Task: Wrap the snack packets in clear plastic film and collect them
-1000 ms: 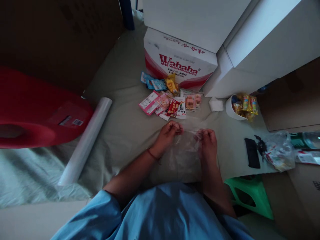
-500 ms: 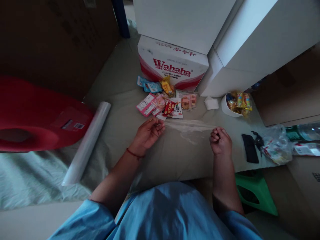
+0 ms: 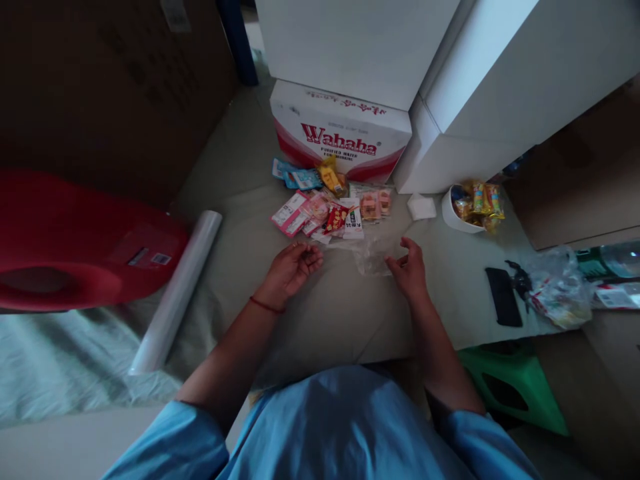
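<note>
- One view only, from the head camera: we look down on a cloth-covered surface (image 3: 325, 327), with both hands reaching out above a blue garment.
- Left hand (image 3: 293, 263): it rests on the cloth with the fingers loosely curled and slightly parted, and nothing lies between them. It is apart from the bag, just below the packets.
- Right hand (image 3: 410, 270): the fingers are spread and the thumb stands away from the forefinger. The thumb tip meets the right edge of the clear plastic bag (image 3: 371, 257). We see contact but no closed pinch.
- The bag lies crumpled on the cloth between the two hands, nearer the right one. It is just below the snack packets (image 3: 330, 213), which are heaped before the Wahaha carton (image 3: 340, 133).
- Step in hand, as we judge it: the bag is between holds, laid down, touched by one hand and gripped by neither.
- A fresh hold would call for a fingertip pinch at an edge. We think both hands would be needed to part its layers, since film this thin is limp and clings.
- Surroundings: a white bowl (image 3: 453, 217) of wrapped sweets, a roll of film (image 3: 177, 290), a flat black object (image 3: 503, 305) and a green stool (image 3: 515, 387).
- Hard to make out: in the dim light the bag's outline and mouth nearly vanish against the cloth, and we cannot tell whether it holds anything. The red object (image 3: 75, 253) is cut off at the left edge and we cannot identify it.
</note>
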{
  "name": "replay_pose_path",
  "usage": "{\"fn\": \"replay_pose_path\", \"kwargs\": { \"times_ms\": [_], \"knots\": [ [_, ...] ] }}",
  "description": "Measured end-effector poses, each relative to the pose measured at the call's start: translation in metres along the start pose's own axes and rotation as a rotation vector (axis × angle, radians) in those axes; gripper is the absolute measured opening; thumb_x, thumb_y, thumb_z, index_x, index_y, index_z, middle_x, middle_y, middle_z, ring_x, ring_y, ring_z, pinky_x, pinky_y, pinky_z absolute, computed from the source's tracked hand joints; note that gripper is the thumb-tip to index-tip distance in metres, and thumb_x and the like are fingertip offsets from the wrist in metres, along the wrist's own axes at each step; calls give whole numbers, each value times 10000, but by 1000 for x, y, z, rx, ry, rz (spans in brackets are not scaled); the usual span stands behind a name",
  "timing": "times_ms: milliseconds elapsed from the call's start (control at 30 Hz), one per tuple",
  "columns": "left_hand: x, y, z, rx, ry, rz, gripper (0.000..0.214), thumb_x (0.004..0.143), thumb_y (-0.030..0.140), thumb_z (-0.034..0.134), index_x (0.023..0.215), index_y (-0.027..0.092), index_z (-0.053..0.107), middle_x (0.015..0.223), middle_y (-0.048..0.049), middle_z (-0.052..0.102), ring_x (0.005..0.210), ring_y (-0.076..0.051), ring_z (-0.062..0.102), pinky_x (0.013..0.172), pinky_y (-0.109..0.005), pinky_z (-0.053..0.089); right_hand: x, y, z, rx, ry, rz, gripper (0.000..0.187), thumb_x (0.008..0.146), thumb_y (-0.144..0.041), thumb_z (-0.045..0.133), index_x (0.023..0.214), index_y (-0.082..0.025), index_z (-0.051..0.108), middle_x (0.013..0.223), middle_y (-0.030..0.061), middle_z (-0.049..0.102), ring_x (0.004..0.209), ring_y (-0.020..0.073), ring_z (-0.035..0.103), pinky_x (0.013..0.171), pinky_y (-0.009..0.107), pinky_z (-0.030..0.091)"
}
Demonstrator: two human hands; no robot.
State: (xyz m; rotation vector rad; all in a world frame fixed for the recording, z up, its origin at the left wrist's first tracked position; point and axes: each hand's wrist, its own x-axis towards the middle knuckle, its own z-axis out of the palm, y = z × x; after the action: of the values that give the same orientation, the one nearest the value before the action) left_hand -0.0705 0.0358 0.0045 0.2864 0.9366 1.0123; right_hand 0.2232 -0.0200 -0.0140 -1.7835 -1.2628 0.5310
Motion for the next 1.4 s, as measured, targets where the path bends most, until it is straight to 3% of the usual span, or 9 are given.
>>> {"fn": "replay_pose_path", "kwargs": {
  "times_ms": [167,300,400,633,800,967,1100,1200,1400],
  "knots": [
    [-1,3,-11,122,-4,-37,163,869,166,724,798,174,577,729,-14,694,618,-133,698,606,-255,604,34,16,8,205,-95,176,757,733,-509,807,1394,-213,587,1225,103,685,656,111,561,658,289,479],
    [-4,7,-16,173,44,-1,173,862,182,726,824,184,556,734,-6,682,613,-135,698,605,-259,600,40,13,-3,213,-209,98,362,729,-470,782,975,-209,731,827,11,699,713,152,593,701,287,468],
    [-7,10,-18,233,112,41,169,863,210,704,843,194,537,733,3,670,601,-134,691,597,-259,588,15,3,-18,102,-171,-70,221,851,-438,691,875,-223,735,848,28,706,758,164,614,730,301,478],
    [-46,-21,-18,374,305,228,276,822,347,736,960,245,521,717,65,625,576,-120,649,495,-193,458,-76,-22,-33,-195,-81,-437,203,1022,-271,550,1042,-251,751,992,82,709,888,202,659,772,338,522],
    [-71,-40,8,706,-9,170,466,858,644,665,717,204,597,692,-22,627,680,-171,633,540,-245,474,-110,-32,-23,-337,-183,-602,232,1030,-217,536,1034,-258,765,948,89,711,849,220,608,736,350,496],
    [-63,-42,50,908,-94,283,550,900,723,583,663,228,551,655,-3,558,645,-174,531,556,-282,410,-122,-39,-13,-410,-313,-692,272,1000,-104,521,998,-242,756,955,90,712,849,231,573,800,383,476],
    [-59,-53,64,893,-82,397,421,919,533,660,672,232,500,633,38,483,627,-148,449,599,-282,355,-127,-42,-11,-351,-397,-606,205,1022,-186,546,990,-248,739,936,76,704,864,234,592,824,387,476],
    [-64,-65,65,828,-26,441,355,996,431,537,706,241,461,650,43,460,637,-151,443,632,-286,368,-128,-46,-11,-48,-428,-336,221,1038,-421,576,1106,-245,691,952,63,702,868,221,630,804,359,501],
    [-84,-83,66,998,-132,624,320,1041,386,481,757,241,494,780,-4,543,748,-185,502,758,-330,410,-121,-63,2,473,-179,137,389,994,-623,547,1024,-244,633,878,22,648,767,179,590,711,301,496]
  ]
}}
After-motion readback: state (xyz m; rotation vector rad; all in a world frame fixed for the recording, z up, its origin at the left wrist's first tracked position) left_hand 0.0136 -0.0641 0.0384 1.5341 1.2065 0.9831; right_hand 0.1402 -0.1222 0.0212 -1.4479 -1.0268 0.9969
